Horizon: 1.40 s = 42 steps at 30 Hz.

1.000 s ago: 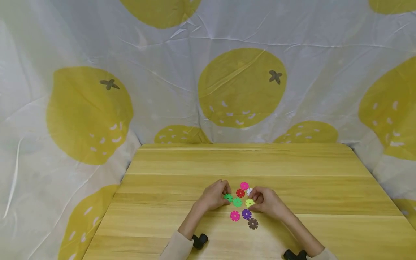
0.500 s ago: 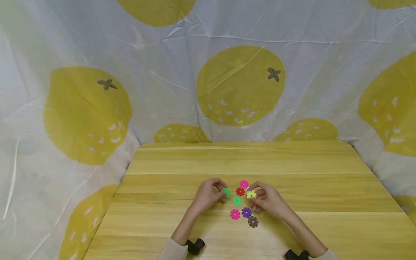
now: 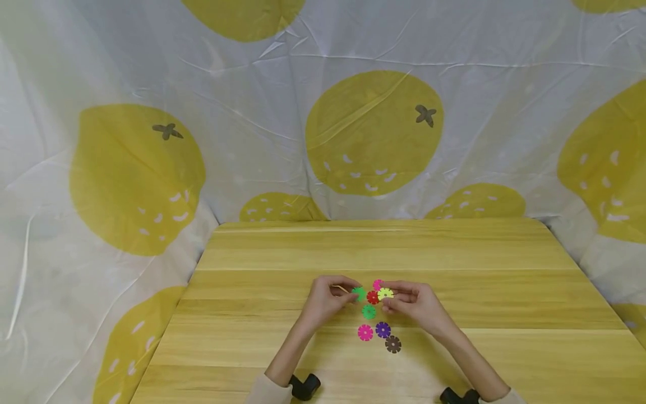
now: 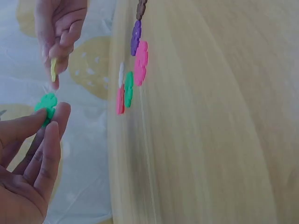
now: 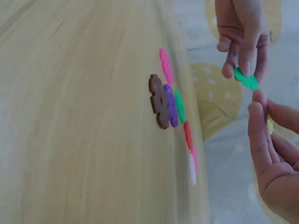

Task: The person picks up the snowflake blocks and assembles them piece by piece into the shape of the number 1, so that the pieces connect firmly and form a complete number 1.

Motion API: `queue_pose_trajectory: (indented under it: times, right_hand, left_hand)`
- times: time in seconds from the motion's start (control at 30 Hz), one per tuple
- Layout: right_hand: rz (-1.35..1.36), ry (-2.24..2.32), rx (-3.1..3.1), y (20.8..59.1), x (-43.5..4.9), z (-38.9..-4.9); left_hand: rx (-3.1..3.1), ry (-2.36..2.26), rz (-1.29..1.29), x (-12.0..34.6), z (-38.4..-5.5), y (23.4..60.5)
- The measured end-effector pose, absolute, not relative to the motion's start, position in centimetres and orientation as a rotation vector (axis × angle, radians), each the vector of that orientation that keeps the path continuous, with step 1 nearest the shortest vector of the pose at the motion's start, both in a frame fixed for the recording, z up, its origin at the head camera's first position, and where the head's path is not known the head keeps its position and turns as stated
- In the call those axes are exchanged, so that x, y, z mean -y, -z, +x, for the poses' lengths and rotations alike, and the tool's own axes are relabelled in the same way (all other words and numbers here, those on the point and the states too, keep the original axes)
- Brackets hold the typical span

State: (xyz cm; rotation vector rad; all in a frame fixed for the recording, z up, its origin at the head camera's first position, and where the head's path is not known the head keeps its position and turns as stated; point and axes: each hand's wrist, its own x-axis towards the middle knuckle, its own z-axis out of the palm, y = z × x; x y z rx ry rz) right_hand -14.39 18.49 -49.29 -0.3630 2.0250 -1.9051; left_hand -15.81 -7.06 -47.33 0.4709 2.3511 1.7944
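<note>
My left hand (image 3: pixel 325 300) pinches a green notched disc (image 4: pixel 47 105) between thumb and fingertips, raised above the table. Facing it, my right hand (image 3: pixel 419 303) pinches a yellow notched disc (image 3: pixel 385 294) by its edge. The two discs are a short way apart. Under and in front of the hands lie more discs: a second green disc (image 3: pixel 369 312), a red disc (image 3: pixel 373 297), a pink disc (image 3: pixel 365 333), a purple disc (image 3: pixel 383 330) and a brown disc (image 3: pixel 393 344). Another pink disc (image 3: pixel 377 285) is partly covered in the head view. A white disc (image 5: pixel 192 169) shows in the right wrist view.
The wooden table (image 3: pixel 227 314) carries the loose discs near its middle. Behind it hangs a pale cloth (image 3: pixel 262 123) printed with yellow lemons. Black wrist mounts (image 3: pixel 305 387) sit at both forearms.
Both hands have risen from the table with the green and yellow discs. They have since drawn closer together, bringing the two discs nearer each other. The other discs stay in place.
</note>
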Motion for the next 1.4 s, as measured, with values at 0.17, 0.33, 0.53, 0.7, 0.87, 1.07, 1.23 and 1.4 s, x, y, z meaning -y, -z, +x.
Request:
queue_pose_trajectory:
  times: [0.17,0.33,0.53,0.7,0.87,1.07,1.23,1.4]
  right_hand:
    - [-0.366,1.912,-2.01,48.9,-18.0,-14.1]
    - [-0.363,1.97,-1.972,49.1,-17.5,-14.0]
    - [-0.322,1.997,-1.998,49.1,-17.3,-13.9]
    - [-0.321,2.01,-2.022,49.1,-17.2,-13.9]
    - [-0.338,2.035,-1.972,49.0,-17.4,-13.8]
    - [-0.403,1.996,-2.014,48.8,-17.3,-13.8]
    - [-0.438,1.98,-2.021,48.7,-17.3,-13.7]
    - [-0.407,1.987,-1.992,48.6,-17.3,-13.6]
  left_hand:
    - [-2.368,-1.791,0.547,6.6,-15.4,47.3]
    - [-2.425,-1.783,0.554,6.4,-15.1,47.7]
    - [-2.508,-1.794,0.576,6.3,-14.9,47.9]
    - [-2.518,-1.824,0.666,6.3,-15.0,47.8]
    - [-2.58,-1.783,0.749,6.1,-15.0,47.5]
    - [-2.623,-1.763,0.813,6.2,-15.0,47.6]
    - [-2.62,-1.764,0.928,6.4,-15.0,47.6]
    - [-2.674,-1.742,1.097,6.4,-15.1,47.7]
